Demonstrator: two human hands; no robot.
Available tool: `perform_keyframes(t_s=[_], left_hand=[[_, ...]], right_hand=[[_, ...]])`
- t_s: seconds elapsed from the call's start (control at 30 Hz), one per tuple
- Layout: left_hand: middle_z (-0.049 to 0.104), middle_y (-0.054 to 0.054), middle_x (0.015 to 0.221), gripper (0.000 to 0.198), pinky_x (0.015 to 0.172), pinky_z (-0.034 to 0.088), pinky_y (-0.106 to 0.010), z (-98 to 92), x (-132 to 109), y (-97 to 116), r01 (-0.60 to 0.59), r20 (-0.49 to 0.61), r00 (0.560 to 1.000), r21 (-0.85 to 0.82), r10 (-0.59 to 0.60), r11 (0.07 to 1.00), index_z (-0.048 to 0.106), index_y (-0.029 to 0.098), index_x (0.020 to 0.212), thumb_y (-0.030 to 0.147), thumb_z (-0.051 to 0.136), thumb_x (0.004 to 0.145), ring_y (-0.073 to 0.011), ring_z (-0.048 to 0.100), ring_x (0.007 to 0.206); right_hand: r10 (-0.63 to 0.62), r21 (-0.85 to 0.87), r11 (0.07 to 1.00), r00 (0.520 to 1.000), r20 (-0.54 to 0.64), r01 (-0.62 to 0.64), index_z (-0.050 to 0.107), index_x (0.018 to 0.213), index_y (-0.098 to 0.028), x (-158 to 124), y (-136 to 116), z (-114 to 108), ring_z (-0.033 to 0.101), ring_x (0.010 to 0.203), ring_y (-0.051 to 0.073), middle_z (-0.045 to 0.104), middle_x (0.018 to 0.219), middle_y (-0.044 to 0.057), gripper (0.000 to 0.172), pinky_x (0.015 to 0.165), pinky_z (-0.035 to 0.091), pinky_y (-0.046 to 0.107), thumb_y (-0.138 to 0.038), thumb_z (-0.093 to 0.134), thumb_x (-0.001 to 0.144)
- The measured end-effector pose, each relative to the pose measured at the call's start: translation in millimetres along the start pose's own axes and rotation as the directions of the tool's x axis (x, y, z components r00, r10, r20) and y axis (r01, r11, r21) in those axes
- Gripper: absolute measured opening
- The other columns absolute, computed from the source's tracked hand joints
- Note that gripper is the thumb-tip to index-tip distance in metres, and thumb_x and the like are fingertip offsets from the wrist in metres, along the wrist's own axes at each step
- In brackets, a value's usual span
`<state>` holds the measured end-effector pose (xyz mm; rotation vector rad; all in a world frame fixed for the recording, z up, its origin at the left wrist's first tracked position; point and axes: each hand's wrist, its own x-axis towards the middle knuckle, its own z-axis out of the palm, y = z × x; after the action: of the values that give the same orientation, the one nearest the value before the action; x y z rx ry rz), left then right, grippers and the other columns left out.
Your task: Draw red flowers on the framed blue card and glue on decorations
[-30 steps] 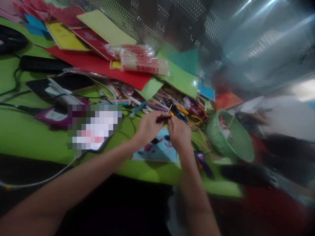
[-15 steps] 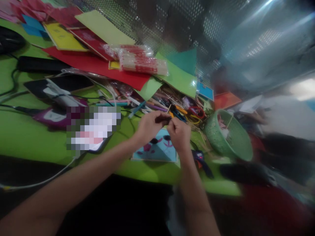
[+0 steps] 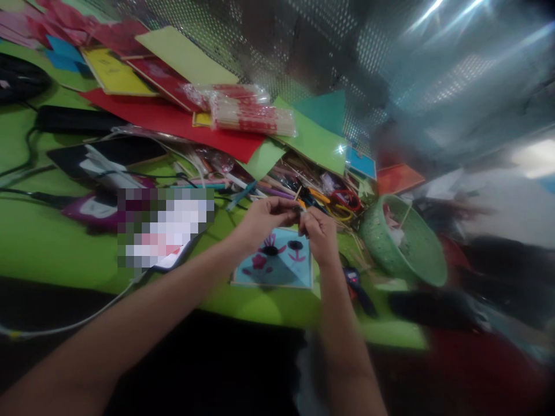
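My left hand (image 3: 265,221) and my right hand (image 3: 318,232) meet fingertip to fingertip above a light blue card (image 3: 281,274). Both are pinched closed around something small and dark, too blurred and covered by fingers to name. A short pale stick tip (image 3: 298,192) shows just above the fingers; I cannot tell whether it is held. Pink flower shapes and two dark ovals decorate the card, which has pale strips along its edges. My right forearm passes beside its right edge.
A phone (image 3: 173,254) with a blurred-out screen lies left, near a purple device (image 3: 93,211). Behind are scissors (image 3: 344,211), wrapped stick bundles (image 3: 254,115) and coloured paper (image 3: 186,55). At right stand a green bowl (image 3: 427,254) and a dark tool with a red light (image 3: 354,280).
My fingertips have shifted slightly, and the right fingers have rolled a little so more of the small thing's pinch shows. More of the blue card is visible. The view has moved slightly.
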<state>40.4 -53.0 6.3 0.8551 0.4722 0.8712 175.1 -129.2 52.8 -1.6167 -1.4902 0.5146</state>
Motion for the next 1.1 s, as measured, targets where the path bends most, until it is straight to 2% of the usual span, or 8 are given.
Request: perform_keyframes(t_s=[0.23,0.4,0.47,0.6,0.7,0.8,0.97,1.1], left_hand=[[0.08,-0.006,0.1,0.028,0.091,0.062,-0.036,-2.8,2,5,0.006,-0.007,1.0,-0.062,-0.007,0.998,0.076,0.015,0.099,0.018,0.086,0.073,-0.016,0.075,0.086],[0.078,-0.004,0.097,0.031,0.086,0.061,-0.033,-6.6,4,8,-0.029,-0.04,0.999,-0.08,0.026,0.996,0.075,0.017,0.099,0.018,0.086,0.07,-0.0144,0.073,0.083],[0.078,-0.004,0.096,0.03,0.087,0.061,-0.035,-7.2,4,8,-0.032,-0.044,0.999,-0.078,0.029,0.996,0.075,0.017,0.099,0.019,0.085,0.071,-0.015,0.073,0.082],[0.078,-0.003,0.09,0.023,0.086,0.06,-0.034,-7.9,5,7,-0.027,-0.056,0.998,-0.071,0.023,0.997,0.076,0.017,0.097,0.019,0.083,0.075,-0.0139,0.072,0.079],[0.078,-0.004,0.09,0.02,0.085,0.06,-0.033,-9.0,5,8,-0.021,-0.064,0.998,-0.069,0.017,0.997,0.078,0.018,0.097,0.019,0.081,0.077,-0.0134,0.072,0.077],[0.079,-0.005,0.092,0.019,0.085,0.06,-0.033,-9.7,4,10,-0.017,-0.056,0.998,-0.075,0.013,0.997,0.079,0.018,0.099,0.022,0.079,0.08,-0.014,0.073,0.078],[0.081,-0.008,0.102,0.027,0.089,0.06,-0.036,-8.7,3,10,-0.004,-0.013,1.0,-0.082,0.003,0.997,0.079,0.017,0.106,0.022,0.081,0.079,-0.0175,0.076,0.087],[0.081,-0.009,0.104,0.033,0.09,0.059,-0.035,-7.6,4,8,-0.013,0.009,1.0,-0.078,0.014,0.997,0.078,0.016,0.106,0.021,0.084,0.074,-0.0176,0.076,0.09]], right_hand=[[-0.03,0.109,0.994,0.999,-0.031,0.033,0.056,0.062,-0.023,-5,-8,-5,0.051,0.056,0.014,0.059,0.06,-0.001,0.037,0.058,0.042,0.029,-0.034,0.047,0.096],[-0.184,0.051,0.983,0.958,0.221,0.177,0.064,0.071,-0.022,-36,-42,-3,0.067,0.073,0.017,0.074,0.076,0.002,0.027,0.07,0.05,0.031,-0.025,0.055,0.096],[-0.299,-0.016,0.942,0.863,0.408,0.334,0.064,0.073,-0.023,-55,-58,15,0.066,0.073,0.016,0.073,0.075,0.0,0.023,0.071,0.048,0.029,-0.021,0.058,0.095],[-0.454,0.057,0.772,0.486,0.746,0.633,0.061,0.075,-0.023,-91,-73,69,0.063,0.069,0.013,0.073,0.076,-0.003,0.029,0.06,0.037,0.029,-0.035,0.059,0.101],[-0.41,-0.023,0.698,0.426,0.807,0.715,0.061,0.073,-0.023,-102,-70,96,0.06,0.063,0.014,0.073,0.074,-0.003,0.039,0.053,0.032,0.031,-0.042,0.051,0.106],[-0.406,-0.106,0.723,0.545,0.734,0.682,0.065,0.087,-0.023,-97,-65,89,0.065,0.07,0.016,0.077,0.085,0.0,0.029,0.057,0.04,0.032,-0.038,0.05,0.106],[-0.315,-0.247,0.9,0.927,0.204,0.36,0.068,0.109,-0.024,-67,-58,33,0.07,0.085,0.017,0.078,0.1,0.004,0.015,0.077,0.052,0.03,-0.023,0.055,0.102],[-0.229,-0.365,0.915,0.966,-0.12,0.171,0.067,0.109,-0.023,-33,-42,-3,0.064,0.075,0.016,0.073,0.097,0.003,0.013,0.072,0.05,0.029,-0.028,0.061,0.099]])
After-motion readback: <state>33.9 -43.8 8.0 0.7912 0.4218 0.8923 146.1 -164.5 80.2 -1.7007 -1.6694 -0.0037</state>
